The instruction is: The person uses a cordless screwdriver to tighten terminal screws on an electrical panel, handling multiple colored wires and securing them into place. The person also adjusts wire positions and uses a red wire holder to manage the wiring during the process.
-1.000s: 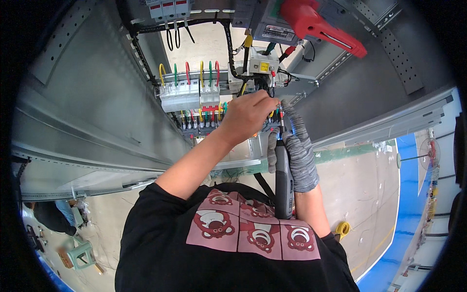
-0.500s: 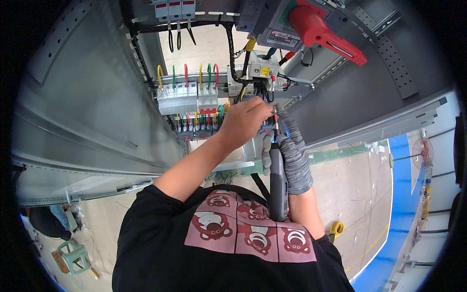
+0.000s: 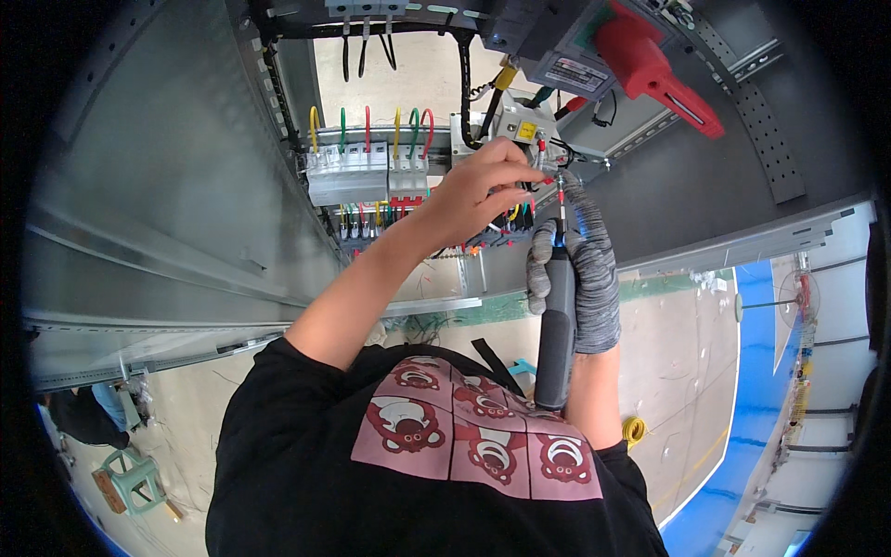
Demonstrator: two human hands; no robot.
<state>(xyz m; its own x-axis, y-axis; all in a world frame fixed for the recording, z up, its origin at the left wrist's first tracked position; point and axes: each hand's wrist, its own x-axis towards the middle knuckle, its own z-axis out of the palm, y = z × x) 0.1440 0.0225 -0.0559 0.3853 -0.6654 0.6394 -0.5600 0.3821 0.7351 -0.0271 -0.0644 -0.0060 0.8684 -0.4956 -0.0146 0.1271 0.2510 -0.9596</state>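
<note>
My right hand (image 3: pixel 594 274), in a grey knitted glove, is wrapped round a slim dark grey electric screwdriver (image 3: pixel 557 325). Its shaft (image 3: pixel 561 206), with a red band, points away from me toward the wiring, and gloved fingers lie along both sides. Just left of the tip is my bare left hand (image 3: pixel 478 190). Its thumb and forefinger come together by a small red piece at the wiring; what exactly they pinch is too small to make out. Beyond the hands sits a light grey block with a yellow label (image 3: pixel 526 130), with thick sleeved cables running into it.
A grey metal cabinet surrounds the work. Left of my hand is a row of white breakers (image 3: pixel 348 174) with coloured wire loops. A red rotary handle (image 3: pixel 654 70) juts out at upper right. On the floor are a green stool (image 3: pixel 137 481) and a yellow coil (image 3: pixel 633 430).
The screwdriver and my right hand have shifted right and slightly up in the picture. My left fingers have come away from the screwdriver tip and now spread more, to its left.
</note>
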